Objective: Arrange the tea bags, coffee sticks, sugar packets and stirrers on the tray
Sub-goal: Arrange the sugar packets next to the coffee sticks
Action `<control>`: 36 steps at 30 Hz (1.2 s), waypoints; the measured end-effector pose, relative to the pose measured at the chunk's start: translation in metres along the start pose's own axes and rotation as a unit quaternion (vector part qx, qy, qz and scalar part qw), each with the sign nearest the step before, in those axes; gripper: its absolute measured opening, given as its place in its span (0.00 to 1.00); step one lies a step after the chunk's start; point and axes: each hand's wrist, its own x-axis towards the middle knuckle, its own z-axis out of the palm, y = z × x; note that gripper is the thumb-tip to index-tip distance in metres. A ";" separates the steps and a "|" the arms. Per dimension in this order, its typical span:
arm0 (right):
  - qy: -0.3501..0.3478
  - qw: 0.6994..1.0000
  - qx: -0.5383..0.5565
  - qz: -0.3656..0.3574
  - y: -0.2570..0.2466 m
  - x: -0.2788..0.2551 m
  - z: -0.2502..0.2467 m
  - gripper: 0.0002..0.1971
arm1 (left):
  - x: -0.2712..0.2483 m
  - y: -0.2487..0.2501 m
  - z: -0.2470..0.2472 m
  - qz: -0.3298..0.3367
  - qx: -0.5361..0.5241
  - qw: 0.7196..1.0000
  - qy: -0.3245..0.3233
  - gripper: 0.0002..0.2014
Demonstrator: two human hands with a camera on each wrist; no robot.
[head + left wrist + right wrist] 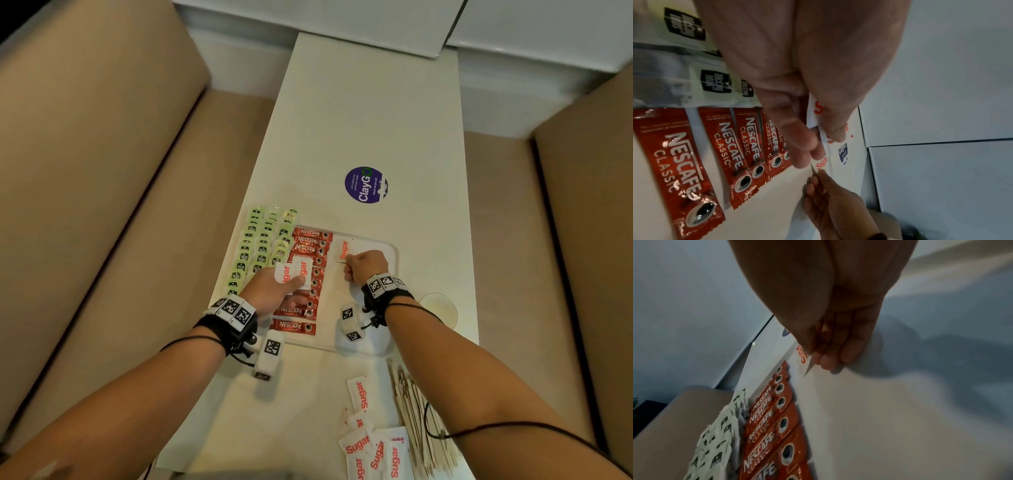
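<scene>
On a white tray (390,250) lined with green tea bags (260,246) and red coffee sticks (306,274), the right hand (366,267) pinches one sugar packet (343,249) down while the left hand (274,291) grips two spare packets (294,270) above the sticks.

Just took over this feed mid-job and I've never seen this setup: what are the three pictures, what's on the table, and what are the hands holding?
No machine here: a person works with bare hands, wearing wrist straps with cameras. The wide picture comes from a head camera looking down; the other two look along each wrist at the fingers.

On the white table lies a tray. Green tea bags are lined up at its left side, red coffee sticks next to them.

The left hand holds a couple of sugar packets over the coffee sticks. The right hand pinches one sugar packet, low over the tray's bare part.

Nearer the person, off the tray, lie loose sugar packets and wooden stirrers.
</scene>
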 end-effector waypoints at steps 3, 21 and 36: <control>0.011 0.999 -0.041 -0.002 -0.001 0.003 0.003 0.21 | 0.008 -0.002 0.001 0.006 0.038 0.998 0.044 0.12; 0.003 0.998 -0.058 0.001 -0.003 0.009 0.003 0.22 | 0.014 0.002 0.014 0.007 0.053 0.997 0.057 0.04; -0.111 0.987 0.090 -0.073 0.008 -0.075 0.011 0.20 | 0.015 0.001 0.024 0.008 0.070 0.996 0.059 0.07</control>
